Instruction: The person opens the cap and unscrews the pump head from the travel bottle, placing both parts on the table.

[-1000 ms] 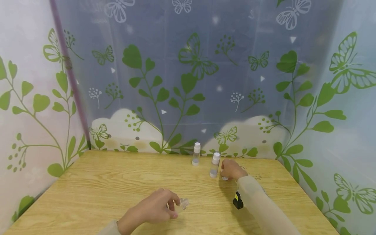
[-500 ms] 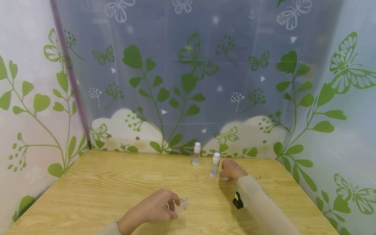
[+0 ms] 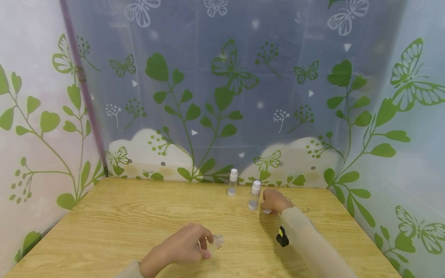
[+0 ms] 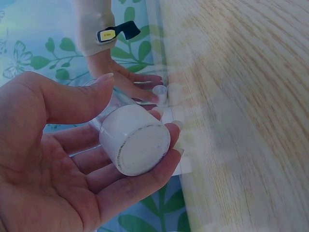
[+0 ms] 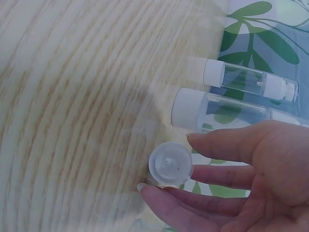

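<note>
My left hand [image 3: 184,245] holds a small clear bottle [image 4: 137,140] above the front of the table, thumb on one side and fingers on the other. In the left wrist view its white base faces the camera; in the head view its open clear neck points right. At the back right, my right hand [image 3: 272,200] has thumb and fingers around a small round translucent cap [image 5: 170,163] at the tabletop. Just left of that hand stands a larger clear pump bottle [image 3: 254,197] with white base and top. A slimmer pump bottle [image 3: 233,182] stands upright farther back.
The wood-grain table [image 3: 139,208] ends at a patterned curtain [image 3: 194,96] behind the bottles, and more curtain hangs at both sides. A black strap with a yellow label [image 3: 282,236] hangs at the right sleeve. Something ring-shaped is partly hidden behind the right wrist.
</note>
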`<state>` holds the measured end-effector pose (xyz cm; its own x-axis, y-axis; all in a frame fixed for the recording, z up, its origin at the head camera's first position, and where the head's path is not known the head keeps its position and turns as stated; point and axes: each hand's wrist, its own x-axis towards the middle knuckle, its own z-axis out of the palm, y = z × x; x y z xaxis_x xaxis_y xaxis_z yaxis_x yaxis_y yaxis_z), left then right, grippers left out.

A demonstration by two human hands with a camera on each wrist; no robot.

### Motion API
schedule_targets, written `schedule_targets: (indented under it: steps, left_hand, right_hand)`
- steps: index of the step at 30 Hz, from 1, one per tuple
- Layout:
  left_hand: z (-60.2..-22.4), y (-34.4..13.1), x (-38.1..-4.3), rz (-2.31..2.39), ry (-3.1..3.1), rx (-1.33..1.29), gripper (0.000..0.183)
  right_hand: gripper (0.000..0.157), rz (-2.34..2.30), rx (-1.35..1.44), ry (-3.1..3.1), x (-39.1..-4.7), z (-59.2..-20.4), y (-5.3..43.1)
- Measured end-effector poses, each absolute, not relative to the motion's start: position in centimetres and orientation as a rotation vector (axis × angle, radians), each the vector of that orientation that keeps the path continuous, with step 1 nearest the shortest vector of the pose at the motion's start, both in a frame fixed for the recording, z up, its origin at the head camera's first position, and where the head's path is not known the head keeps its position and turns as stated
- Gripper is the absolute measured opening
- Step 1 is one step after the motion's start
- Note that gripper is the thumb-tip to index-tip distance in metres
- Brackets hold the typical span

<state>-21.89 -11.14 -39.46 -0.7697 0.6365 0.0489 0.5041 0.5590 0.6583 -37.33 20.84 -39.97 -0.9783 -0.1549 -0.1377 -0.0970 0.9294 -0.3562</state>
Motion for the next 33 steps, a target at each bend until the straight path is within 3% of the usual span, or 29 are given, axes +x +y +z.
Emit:
schedule_targets:
  steps: [10,21,33]
  left_hand:
    - [-39.5,-12.0,-22.6,1.093,2.604,0.873,0.033]
    - [-40.2,-13.6,-27.8,1.19,2.866,0.705,0.034]
    - [-40.8,-16.1,-34.5,1.23,2.922,0.197,0.048]
  right_hand:
    - [0.045,-0.511,-0.208,2.896,-35.8,-37.8,21.0]
    - [0.044,-0.471,-0.323,2.89,-33.5,-35.6,21.7]
    - [0.043,-0.391,-0.43,2.913,-32.3,-35.1,22.3]
